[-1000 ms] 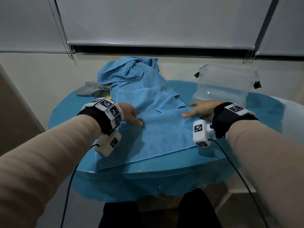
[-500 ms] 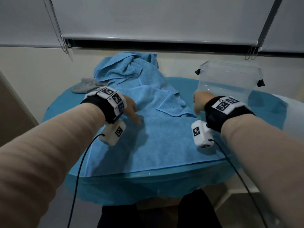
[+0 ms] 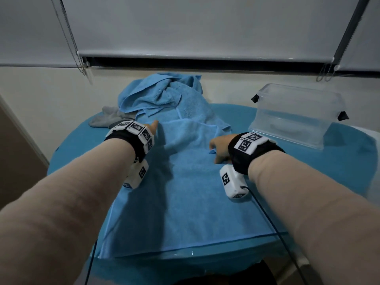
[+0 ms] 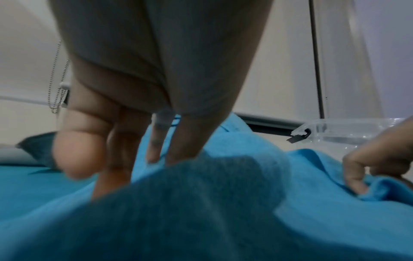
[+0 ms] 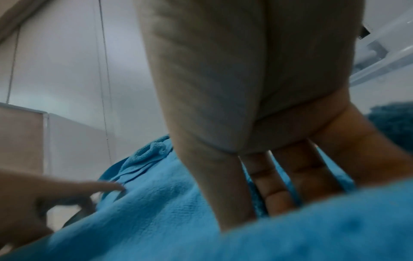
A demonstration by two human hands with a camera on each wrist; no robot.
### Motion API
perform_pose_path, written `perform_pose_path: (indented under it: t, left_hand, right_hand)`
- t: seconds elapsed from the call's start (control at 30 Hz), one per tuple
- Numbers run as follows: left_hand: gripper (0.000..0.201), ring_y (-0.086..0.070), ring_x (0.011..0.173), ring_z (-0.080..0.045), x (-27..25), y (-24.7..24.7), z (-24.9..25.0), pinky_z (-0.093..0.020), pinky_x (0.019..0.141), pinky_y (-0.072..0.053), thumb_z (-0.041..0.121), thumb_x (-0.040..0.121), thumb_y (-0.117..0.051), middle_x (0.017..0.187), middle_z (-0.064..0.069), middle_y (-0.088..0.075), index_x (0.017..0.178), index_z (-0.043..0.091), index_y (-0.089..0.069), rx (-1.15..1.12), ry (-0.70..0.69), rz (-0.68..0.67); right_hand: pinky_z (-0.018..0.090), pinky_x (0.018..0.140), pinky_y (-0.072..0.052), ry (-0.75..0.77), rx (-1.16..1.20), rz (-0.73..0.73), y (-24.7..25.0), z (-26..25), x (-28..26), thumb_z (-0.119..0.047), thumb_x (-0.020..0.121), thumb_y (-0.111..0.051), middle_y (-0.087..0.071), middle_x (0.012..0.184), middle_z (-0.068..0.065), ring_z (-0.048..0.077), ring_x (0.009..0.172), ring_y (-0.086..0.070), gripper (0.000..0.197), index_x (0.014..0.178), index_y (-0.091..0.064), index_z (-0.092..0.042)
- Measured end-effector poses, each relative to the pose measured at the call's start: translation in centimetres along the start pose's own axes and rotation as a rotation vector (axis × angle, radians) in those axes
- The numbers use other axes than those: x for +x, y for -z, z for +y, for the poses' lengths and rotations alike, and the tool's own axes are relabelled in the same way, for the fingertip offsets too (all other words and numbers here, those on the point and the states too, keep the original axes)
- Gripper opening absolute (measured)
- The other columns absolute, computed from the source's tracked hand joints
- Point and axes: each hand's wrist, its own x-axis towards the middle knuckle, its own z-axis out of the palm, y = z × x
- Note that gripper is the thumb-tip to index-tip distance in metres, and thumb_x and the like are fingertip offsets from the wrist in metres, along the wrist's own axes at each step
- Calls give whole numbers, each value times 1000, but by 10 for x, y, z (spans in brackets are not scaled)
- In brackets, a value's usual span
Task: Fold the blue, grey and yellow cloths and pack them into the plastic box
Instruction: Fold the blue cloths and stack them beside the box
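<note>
1. Two hands work over a round blue worktop (image 3: 339,161), which carries everything in view.
2. Most of the blue cloth (image 3: 185,192) now lies flat on the worktop – more of it spread toward the near edge than a second ago – with its far end still heaped by the wall.
3. Clear and empty, the plastic box (image 3: 298,112) stands at the far right, just beyond the right wrist.
4. Half under the heap's left side, the grey cloth (image 3: 107,120) has not moved.
5. Reaching farther than before, the left hand (image 3: 151,128) has its fingers straight and slightly spread, tips on the blue cloth.
6. Flat a second ago, the right hand (image 3: 219,148) has its fingers curled – pinching a fold of the blue cloth.
</note>
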Motion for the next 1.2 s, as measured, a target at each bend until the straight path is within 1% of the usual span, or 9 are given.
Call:
perform_pose_path:
  t: [0.07, 0.17, 0.27, 0.47, 0.7, 0.8, 0.9, 1.1, 1.2]
  left_hand:
    - [84, -61, 96, -34, 39, -25, -18, -47, 85, -51, 78, 68, -39, 115, -13, -59, 137, 32, -23, -112, 16, 10]
    - [69, -61, 98, -36, -60, 15, 12, -45, 86, -50, 52, 78, -58, 110, -16, -60, 133, 17, -34, -160, 70, 51]
    - [79, -59, 102, -38, -95, 37, 15, -41, 83, -46, 28, 87, -63, 112, -24, -59, 146, 17, -12, -175, 5, 90]
    - [35, -62, 78, -29, -13, 16, -22, -44, 77, -55, 37, 68, -58, 81, -5, -58, 94, 14, -54, -154, 100, 47]
    - [36, -47, 122, -40, -107, 78, 18, -42, 99, -37, 0, 96, -39, 131, -27, -48, 131, -6, -37, -436, 283, 413]
    - [32, -50, 116, -41, -112, 88, 12, -43, 93, -39, -2, 96, -37, 127, -27, -50, 127, -3, -40, -556, 266, 542]
    - [27, -54, 105, -41, -116, 88, 6, -46, 89, -42, -1, 94, -36, 117, -26, -55, 117, 2, -49, -616, 219, 609]
    - [22, -60, 98, -37, -149, 85, -4, -41, 90, -48, 20, 91, -57, 105, -17, -66, 108, 11, -68, -624, 115, 639]
    - [20, -65, 56, -25, -175, 72, 1, -42, 67, -57, 17, 94, -53, 72, -14, -65, 105, 8, -66, -960, 98, 619]
  right_hand:
    - [20, 43, -38, -18, 55, 7, 5, 9, 4, -26, 83, -71, -59, 80, 7, 13, 55, -47, 41, 114, -57, -2]
    - [16, 41, -34, -90, 24, 76, 11, 22, 10, -27, 82, -72, -49, 65, 3, 14, 54, -44, 27, 85, -54, -6]
    - [24, 62, -44, -151, 44, 264, 18, 43, 16, -11, 84, -63, -63, 99, 15, 29, 90, -60, 11, 91, -56, -8]
    - [38, 82, -43, -357, 245, 557, 22, 70, 28, -6, 95, -39, -58, 118, 24, 38, 108, -57, 28, 121, -48, -2]
    - [41, 71, -58, -461, 1002, 675, 38, 78, 41, 2, 93, -42, -65, 99, 22, 34, 76, -66, 28, 115, -58, 5]
    - [35, 71, -59, -392, 1164, 787, 47, 81, 42, -5, 94, -41, -63, 101, 16, 28, 85, -64, 22, 103, -61, -5]
    - [55, 85, -51, -348, 1146, 883, 47, 84, 44, -1, 84, -43, -64, 99, 28, 41, 95, -63, 18, 71, -54, -7]
    - [41, 61, -57, -336, 1172, 765, 29, 84, 2, 3, 83, -41, -61, 89, 17, 30, 68, -61, 25, 88, -62, -10]
    - [30, 43, -51, -392, 1216, 689, 16, 90, -19, -1, 93, -31, -54, 99, 11, 27, 56, -58, 32, 103, -57, -17]
